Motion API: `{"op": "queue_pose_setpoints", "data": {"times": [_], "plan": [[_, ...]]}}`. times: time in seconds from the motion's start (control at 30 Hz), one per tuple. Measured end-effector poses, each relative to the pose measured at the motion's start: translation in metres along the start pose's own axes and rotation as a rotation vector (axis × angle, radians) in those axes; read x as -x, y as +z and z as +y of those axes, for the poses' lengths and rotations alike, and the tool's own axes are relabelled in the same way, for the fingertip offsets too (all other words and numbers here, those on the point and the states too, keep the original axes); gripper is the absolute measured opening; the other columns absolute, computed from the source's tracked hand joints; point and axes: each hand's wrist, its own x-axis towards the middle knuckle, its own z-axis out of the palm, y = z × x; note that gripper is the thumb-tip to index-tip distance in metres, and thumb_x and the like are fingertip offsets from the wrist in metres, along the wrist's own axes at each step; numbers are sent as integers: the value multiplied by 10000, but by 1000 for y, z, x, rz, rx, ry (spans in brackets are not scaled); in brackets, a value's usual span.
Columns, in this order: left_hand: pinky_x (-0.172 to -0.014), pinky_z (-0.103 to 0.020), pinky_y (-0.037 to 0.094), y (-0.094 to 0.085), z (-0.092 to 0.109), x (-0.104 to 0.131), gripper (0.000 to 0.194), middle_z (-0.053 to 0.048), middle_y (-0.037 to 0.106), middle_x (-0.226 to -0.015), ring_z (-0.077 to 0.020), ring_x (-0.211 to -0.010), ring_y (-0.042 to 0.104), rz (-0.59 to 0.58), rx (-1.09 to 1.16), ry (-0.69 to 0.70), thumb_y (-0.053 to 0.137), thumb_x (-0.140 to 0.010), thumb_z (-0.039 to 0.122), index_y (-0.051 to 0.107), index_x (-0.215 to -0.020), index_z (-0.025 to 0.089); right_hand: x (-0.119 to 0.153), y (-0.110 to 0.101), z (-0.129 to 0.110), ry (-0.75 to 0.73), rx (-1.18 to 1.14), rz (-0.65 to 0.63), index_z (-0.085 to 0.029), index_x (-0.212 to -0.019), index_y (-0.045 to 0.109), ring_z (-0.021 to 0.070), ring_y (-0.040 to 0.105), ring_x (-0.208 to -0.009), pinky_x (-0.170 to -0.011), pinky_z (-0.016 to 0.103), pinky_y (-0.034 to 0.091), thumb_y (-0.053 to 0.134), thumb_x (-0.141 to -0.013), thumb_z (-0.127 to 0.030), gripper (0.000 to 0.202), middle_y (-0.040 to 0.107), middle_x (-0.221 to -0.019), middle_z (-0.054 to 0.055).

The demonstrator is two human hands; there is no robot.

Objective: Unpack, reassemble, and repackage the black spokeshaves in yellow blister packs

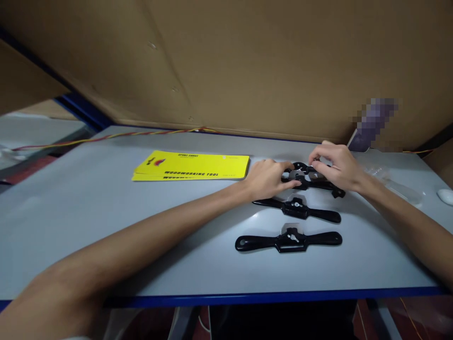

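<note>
Several black spokeshaves with metal blades lie in a column on the grey table. The nearest spokeshave [292,242] lies flat, its two handles pointing left and right. Just behind it is another spokeshave [296,208], its left handle end close under my left wrist. Farther back, my left hand [266,178] has its thumb and fingers closed around the left part of a spokeshave [303,183]. My right hand [332,164] is curled in a pinch over the right side of these rear parts. What sits between its fingertips is hidden. A small black piece [338,193] shows below my right hand.
Yellow printed cards [198,165] lie stacked left of my left hand. A phone-like object [368,132], partly pixelated, leans at the cardboard wall [247,66]. Clear plastic wrapping [399,189] and a white rounded object [445,196] are at right. A twisted cable [141,133] runs along the back.
</note>
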Motion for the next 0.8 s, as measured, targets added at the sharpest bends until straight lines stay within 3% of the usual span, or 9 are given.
{"op": "queue_pose_setpoints", "data": {"times": [0.13, 0.33, 0.53, 0.8], "plan": [[-629, -297, 371, 1, -1, 0, 460, -37, 718, -718, -226, -719, 678, -25, -2, -5, 586, -982, 557, 721, -1263, 219, 0, -2, -2, 32, -29, -34, -190, -908, 699, 142, 538, -633, -661, 308, 380, 534, -921, -245, 174, 711, -805, 12], [-642, -299, 387, 1, -3, 3, 455, -48, 737, -756, -230, -747, 689, -52, -8, 2, 550, -1008, 475, 674, -1356, 209, 0, -6, -2, 110, 32, -157, -182, -1290, 610, 167, 621, -645, -672, 305, 413, 613, -921, -291, 385, 775, -914, 36], [-653, -329, 417, 0, 1, 5, 469, -79, 755, -802, -254, -761, 694, -50, -46, 24, 510, -1012, 450, 664, -1365, 184, 0, -1, -1, 95, 62, -293, -209, -958, 732, 165, 682, -703, -683, 276, 420, 638, -892, -214, 115, 771, -818, 12], [-675, -342, 446, -4, 2, 6, 549, -96, 754, -822, -277, -773, 698, -62, -128, 43, 544, -974, 520, 651, -1399, 190, 1, 0, -4, 27, 50, -294, -165, -1008, 748, 129, 625, -591, -662, 282, 445, 545, -971, -217, 213, 769, -941, 68]]}}
